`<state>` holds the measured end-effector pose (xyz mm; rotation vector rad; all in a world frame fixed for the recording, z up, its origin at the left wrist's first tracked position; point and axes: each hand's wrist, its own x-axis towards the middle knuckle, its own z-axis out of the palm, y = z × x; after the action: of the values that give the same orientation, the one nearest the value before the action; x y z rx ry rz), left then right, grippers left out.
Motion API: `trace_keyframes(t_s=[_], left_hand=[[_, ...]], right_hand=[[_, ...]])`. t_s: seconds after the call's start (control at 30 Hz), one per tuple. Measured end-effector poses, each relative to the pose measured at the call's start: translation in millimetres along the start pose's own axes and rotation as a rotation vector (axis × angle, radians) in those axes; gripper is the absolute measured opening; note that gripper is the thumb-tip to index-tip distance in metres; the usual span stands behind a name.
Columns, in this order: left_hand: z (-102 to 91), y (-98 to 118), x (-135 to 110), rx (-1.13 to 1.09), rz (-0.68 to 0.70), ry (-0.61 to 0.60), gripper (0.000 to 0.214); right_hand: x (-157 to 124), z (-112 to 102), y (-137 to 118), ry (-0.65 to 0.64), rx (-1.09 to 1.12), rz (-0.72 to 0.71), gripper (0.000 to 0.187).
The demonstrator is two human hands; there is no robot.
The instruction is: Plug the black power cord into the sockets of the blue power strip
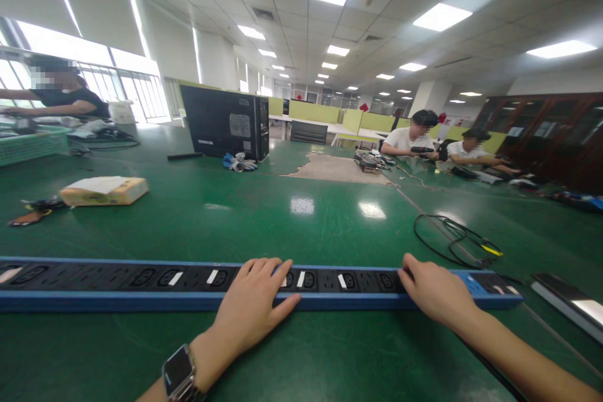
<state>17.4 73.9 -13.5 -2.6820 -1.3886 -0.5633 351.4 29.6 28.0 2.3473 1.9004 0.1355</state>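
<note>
A long blue power strip [367, 303] with black sockets and small white labels lies across the near part of the green table. Over its middle rests my left hand [254, 292], with a watch [179, 372] on the wrist. The fingers of that hand reach the far edge and the thumb lies along the near side. Towards the strip's right end, my right hand [438, 289] is closed over it with bent fingers; some fingertips are hidden. A dark cable [490, 361] passes beside my right forearm.
Past the strip are a tissue pack [106, 191], a black computer case [223, 122], gloves [239, 162] and a coiled black cable [452, 235]. A dark flat device [572, 304] lies at right. People [412, 138] sit around the table; a green basket [32, 146] stands left.
</note>
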Motion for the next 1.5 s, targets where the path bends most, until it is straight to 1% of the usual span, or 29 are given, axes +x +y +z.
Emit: trace_keyframes(t_s=[0.3,0.6,0.8,1.1,1.23,1.4,1.5], left_hand=[[1.0,-1,0,-0.012,0.007,0.018,0.054],[0.8,0,1,0.003,-0.003,-0.019,0.055],[1.2,0,0,0.007,-0.003,-0.008,0.055],[1.9,-1,0,0.001,0.010,0.030,0.052],[0.9,-1,-1,-0.003,0.014,0.027,0.053],[2.2,-2,-1,-0.011,0.025,0.052,0.053],[2.0,-1,-1,-0.003,0.016,0.037,0.053]], right_hand=[[-1,0,0,0.003,-0.004,0.001,0.028],[1,1,-1,0.003,0.000,0.003,0.028],[0,1,2,0.000,0.013,0.004,0.029],[-2,-5,2,-0.008,0.040,0.005,0.031],[-3,-10,1,-0.011,0.045,0.000,0.033],[-2,-13,1,-0.022,0.057,0.007,0.031],[-2,-12,1,-0.024,0.057,0.002,0.031]])
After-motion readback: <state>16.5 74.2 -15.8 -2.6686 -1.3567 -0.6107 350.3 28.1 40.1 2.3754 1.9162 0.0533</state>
